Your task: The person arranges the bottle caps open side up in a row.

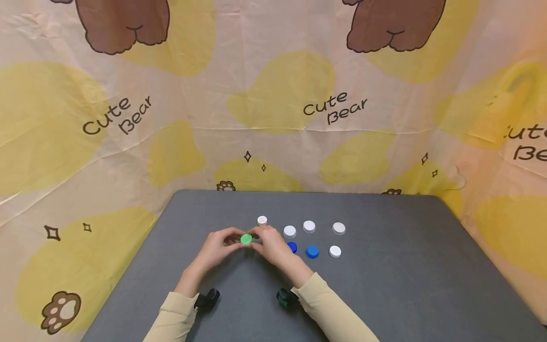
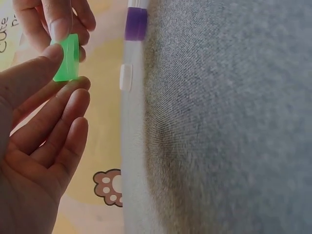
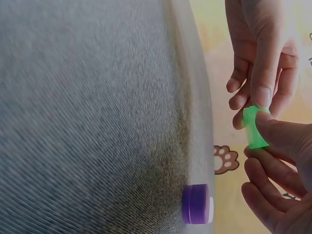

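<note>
A bright green bottle cap point(image 1: 246, 239) is held up above the table between both hands. My left hand point(image 1: 215, 248) pinches it from the left with thumb and fingers. From the other side, my right hand point(image 1: 274, 246) pinches the same cap. In the left wrist view the green cap point(image 2: 72, 58) stands on edge, its ridged side showing, and the left hand's lower fingers are loosely bent. The right wrist view shows both thumbs against the green cap point(image 3: 253, 130). A dark blue cap point(image 1: 292, 247) is partly hidden by the right hand; a white cap point(image 1: 262, 220) lies just behind the hands.
More caps lie right of the hands on the grey table point(image 1: 406, 280): a blue cap point(image 1: 313, 251), a front white cap point(image 1: 335, 251) and several white ones behind, including a far-right white cap point(image 1: 339, 228). A patterned cloth point(image 1: 273, 95) rises behind and beside the table.
</note>
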Demonstrator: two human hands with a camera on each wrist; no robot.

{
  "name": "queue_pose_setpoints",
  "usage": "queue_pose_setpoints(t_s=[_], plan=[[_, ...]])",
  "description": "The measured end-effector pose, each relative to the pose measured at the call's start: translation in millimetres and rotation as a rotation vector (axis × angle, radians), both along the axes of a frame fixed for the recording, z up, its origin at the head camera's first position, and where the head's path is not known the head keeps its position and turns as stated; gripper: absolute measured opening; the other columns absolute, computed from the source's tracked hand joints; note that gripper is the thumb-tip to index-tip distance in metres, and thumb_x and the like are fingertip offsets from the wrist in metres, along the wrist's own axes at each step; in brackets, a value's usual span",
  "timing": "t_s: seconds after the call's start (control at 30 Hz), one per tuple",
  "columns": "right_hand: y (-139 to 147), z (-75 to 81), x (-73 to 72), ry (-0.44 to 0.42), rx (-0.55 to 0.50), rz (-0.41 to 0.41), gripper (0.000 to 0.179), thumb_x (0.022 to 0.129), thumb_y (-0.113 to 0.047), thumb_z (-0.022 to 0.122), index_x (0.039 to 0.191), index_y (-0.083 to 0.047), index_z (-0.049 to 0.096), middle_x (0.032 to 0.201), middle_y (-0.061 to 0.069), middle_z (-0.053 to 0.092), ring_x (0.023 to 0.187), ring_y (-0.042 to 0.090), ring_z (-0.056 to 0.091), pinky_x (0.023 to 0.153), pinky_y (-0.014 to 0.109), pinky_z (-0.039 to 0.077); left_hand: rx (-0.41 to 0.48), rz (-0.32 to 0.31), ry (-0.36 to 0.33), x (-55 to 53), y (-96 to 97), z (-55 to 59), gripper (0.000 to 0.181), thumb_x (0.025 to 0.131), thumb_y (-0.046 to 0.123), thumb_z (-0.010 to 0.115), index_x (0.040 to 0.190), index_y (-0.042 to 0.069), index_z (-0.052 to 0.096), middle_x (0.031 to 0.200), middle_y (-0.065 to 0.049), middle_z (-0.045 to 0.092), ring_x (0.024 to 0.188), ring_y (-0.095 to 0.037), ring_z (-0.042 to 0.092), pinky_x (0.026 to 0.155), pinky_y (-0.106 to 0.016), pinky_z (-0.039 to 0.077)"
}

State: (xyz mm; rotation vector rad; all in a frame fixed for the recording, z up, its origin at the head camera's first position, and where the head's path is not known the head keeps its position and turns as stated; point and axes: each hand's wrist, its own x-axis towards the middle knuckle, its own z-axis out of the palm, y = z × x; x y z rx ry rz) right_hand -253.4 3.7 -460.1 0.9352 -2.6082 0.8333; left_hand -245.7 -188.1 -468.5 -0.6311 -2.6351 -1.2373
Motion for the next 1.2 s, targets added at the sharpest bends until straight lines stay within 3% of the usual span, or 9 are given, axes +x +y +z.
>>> queue_pose_setpoints(t_s=[0.4, 0.43, 0.63, 0.67, 0.87, 1.0, 1.2], plan=[[-4, -1.1, 17.7, -0.008, -0.008, 0.050, 0.027, 0.081, -0.032, 0.062, 0.102, -0.015, 0.064, 0.092, -0.004, 0.063, 0.084, 0.007, 0.057, 0.072, 0.018, 0.045, 0.007, -0.017, 0.001, 20.5, -7.5, -1.0, 0.025, 0.074, 0.039, 0.067, 0.096, 0.027, 0.064, 0.086, 0.013, 0.064, 0.072, -0.002, 0.060, 0.064, -0.021, 0.048], [-4, -1.8, 18.4, -0.012, -0.010, 0.053, 0.027, 0.081, -0.032, 0.062, 0.102, -0.015, 0.064, 0.092, -0.004, 0.063, 0.084, 0.007, 0.057, 0.071, 0.017, 0.045, 0.013, -0.015, -0.009, 24.2, -6.3, 2.8, 0.025, 0.074, 0.036, 0.067, 0.096, 0.025, 0.064, 0.087, 0.011, 0.065, 0.073, -0.004, 0.060, 0.065, -0.022, 0.048], [-6, -4.2, 22.5, -0.031, -0.056, 0.104, 0.026, 0.083, -0.032, 0.060, 0.101, -0.014, 0.065, 0.090, -0.005, 0.064, 0.080, 0.003, 0.058, 0.068, 0.013, 0.044, 0.030, -0.004, -0.012, 31.5, -10.0, -1.2, 0.023, 0.075, 0.032, 0.068, 0.096, 0.023, 0.065, 0.086, 0.010, 0.065, 0.073, -0.006, 0.060, 0.066, -0.023, 0.048], [-6, -4.8, 23.2, -0.031, -0.068, 0.116, 0.025, 0.083, -0.032, 0.060, 0.099, -0.014, 0.065, 0.089, -0.005, 0.064, 0.078, 0.001, 0.058, 0.067, 0.013, 0.044, 0.032, -0.003, -0.008, 30.6, -12.4, -6.6, 0.022, 0.075, 0.034, 0.068, 0.096, 0.025, 0.064, 0.086, 0.012, 0.064, 0.073, -0.005, 0.060, 0.066, -0.023, 0.048], [-7, -10.0, 24.6, -0.034, -0.105, 0.152, 0.021, 0.084, -0.032, 0.058, 0.094, -0.016, 0.066, 0.081, -0.010, 0.063, 0.068, -0.006, 0.051, 0.060, 0.008, 0.040, 0.044, 0.008, -0.056, 37.6, -14.5, -8.7, 0.019, 0.078, 0.037, 0.064, 0.095, 0.029, 0.064, 0.088, 0.014, 0.064, 0.075, -0.003, 0.060, 0.067, -0.023, 0.048], [-8, -11.7, 26.2, -0.039, -0.116, 0.157, 0.017, 0.085, -0.031, 0.058, 0.092, -0.017, 0.065, 0.077, -0.012, 0.062, 0.064, -0.006, 0.050, 0.057, 0.007, 0.039, 0.053, 0.017, -0.073, 42.2, -13.8, -6.0, 0.015, 0.080, 0.037, 0.060, 0.093, 0.028, 0.064, 0.088, 0.011, 0.065, 0.076, -0.005, 0.061, 0.067, -0.022, 0.048], [-10, -12.3, 27.8, -0.040, -0.134, 0.148, 0.017, 0.087, -0.030, 0.056, 0.088, -0.016, 0.065, 0.072, -0.011, 0.062, 0.060, -0.006, 0.048, 0.054, 0.008, 0.038, 0.125, 0.015, -0.139, 55.0, -6.1, 14.4, 0.011, 0.083, 0.023, 0.061, 0.091, 0.017, 0.065, 0.086, -0.007, 0.067, 0.075, -0.026, 0.064, 0.065, -0.023, 0.048]])
